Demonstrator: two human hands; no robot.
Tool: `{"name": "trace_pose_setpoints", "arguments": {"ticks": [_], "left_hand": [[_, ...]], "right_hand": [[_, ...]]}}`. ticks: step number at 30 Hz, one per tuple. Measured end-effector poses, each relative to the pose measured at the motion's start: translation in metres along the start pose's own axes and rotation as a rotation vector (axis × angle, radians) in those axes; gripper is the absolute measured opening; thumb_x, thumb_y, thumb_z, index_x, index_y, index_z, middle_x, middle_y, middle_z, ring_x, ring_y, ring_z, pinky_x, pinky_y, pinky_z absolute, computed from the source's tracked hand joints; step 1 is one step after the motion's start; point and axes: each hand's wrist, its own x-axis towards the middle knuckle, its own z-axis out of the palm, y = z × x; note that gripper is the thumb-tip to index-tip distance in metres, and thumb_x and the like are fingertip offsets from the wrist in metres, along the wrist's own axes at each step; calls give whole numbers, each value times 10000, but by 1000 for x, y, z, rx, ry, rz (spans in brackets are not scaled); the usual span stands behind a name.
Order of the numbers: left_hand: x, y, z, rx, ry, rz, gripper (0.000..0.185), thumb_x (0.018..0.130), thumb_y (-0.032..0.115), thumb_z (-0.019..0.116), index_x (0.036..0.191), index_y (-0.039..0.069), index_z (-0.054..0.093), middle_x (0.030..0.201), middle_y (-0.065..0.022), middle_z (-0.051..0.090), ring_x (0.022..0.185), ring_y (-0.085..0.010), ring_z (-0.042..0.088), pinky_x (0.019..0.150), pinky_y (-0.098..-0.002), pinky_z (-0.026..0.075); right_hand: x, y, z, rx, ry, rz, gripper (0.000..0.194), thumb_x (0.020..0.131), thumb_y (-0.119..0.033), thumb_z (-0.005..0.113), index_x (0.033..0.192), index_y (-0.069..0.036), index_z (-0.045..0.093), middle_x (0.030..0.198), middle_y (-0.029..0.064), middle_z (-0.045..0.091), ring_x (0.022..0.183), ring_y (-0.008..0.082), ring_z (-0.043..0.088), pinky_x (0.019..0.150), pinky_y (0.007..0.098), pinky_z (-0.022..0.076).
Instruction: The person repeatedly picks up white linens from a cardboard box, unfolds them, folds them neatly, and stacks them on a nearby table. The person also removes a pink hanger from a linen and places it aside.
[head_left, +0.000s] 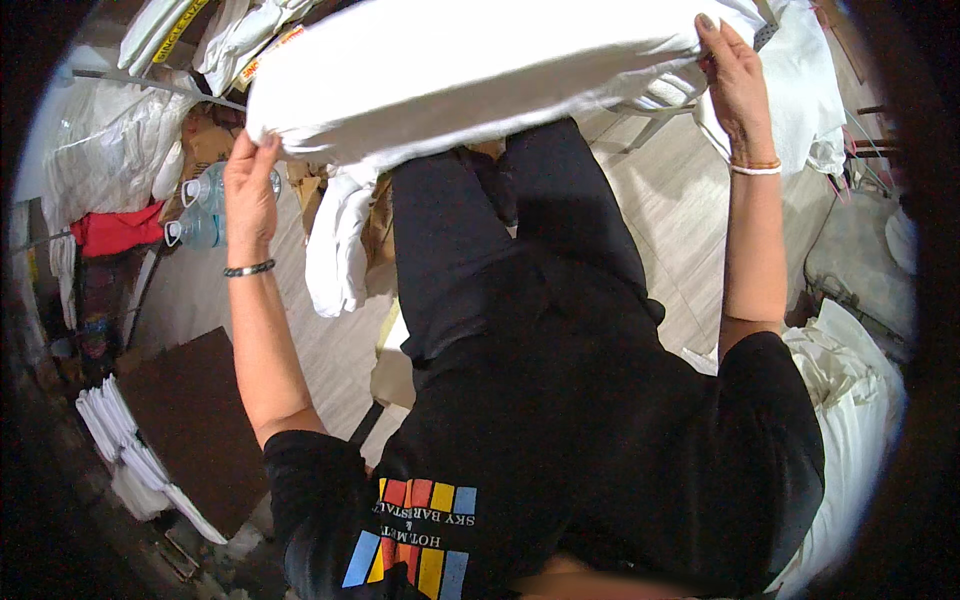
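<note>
A long white cloth (465, 67) is stretched between my two hands at the top of the head view. My left hand (253, 172) pinches its near left corner between thumb and fingers. On the right, my right hand (731, 71) grips the other end, thumb on top. Beneath the cloth's left part hangs a bunched white fabric piece (341, 247), beside my dark trouser leg; whether it joins the cloth is unclear. The cloth hides most of what lies beyond it.
Clear plastic bottles (202, 217) stand left of my knees, near a red cloth (120, 229). Folded white papers or fabric (120, 442) lie beside a dark brown board (199, 427). More white fabric (814, 97) hangs at the right; a white sack (847, 420) is by my right elbow.
</note>
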Motion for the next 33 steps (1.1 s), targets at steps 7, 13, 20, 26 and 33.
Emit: {"name": "trace_pose_setpoints", "arguments": {"ticks": [7, 13, 20, 26, 33], "left_hand": [[-95, -46, -17, 106, 24, -256, 300, 952, 196, 680, 1208, 40, 671, 1075, -37, 703, 952, -120, 630, 838, -305, 517], [-166, -100, 18, 5, -224, -655, 293, 966, 314, 678, 1068, 40, 698, 1002, -64, 713, 918, -113, 629, 808, -302, 504], [-105, -116, 54, -95, 125, -796, 493, 1034, 360, 549, 1346, -22, 550, 1286, -134, 635, 1160, -189, 597, 999, -336, 460], [-85, -117, 53, -209, 169, -486, 265, 1046, 202, 535, 1207, 1, 597, 1182, -80, 674, 1038, -153, 645, 909, -292, 506], [-73, -164, 58, 5, 214, -394, 227, 1063, 191, 498, 1066, -9, 607, 963, -59, 679, 835, -90, 591, 765, -263, 493]], "right_hand": [[-83, 21, -8, -144, -101, 225, 226, 978, -217, 648, 1100, -29, 681, 991, -16, 671, 894, 80, 572, 844, 238, 458], [-158, 84, -24, -101, -269, 832, 391, 977, -310, 651, 1159, 35, 673, 1089, 71, 702, 1001, 134, 622, 940, 278, 469], [-105, 121, 22, -71, -14, 798, 407, 1004, -366, 612, 1103, 27, 653, 922, 17, 683, 851, 86, 594, 791, 257, 497], [-75, 127, 29, -486, 75, 208, 417, 1015, -347, 582, 766, -14, 544, 621, 0, 442, 599, 97, 419, 552, 300, 369], [-60, 172, 28, -818, 20, 159, 365, 1015, -303, 536, 883, 31, 601, 731, 225, 599, 661, 340, 583, 655, 432, 461]]}}
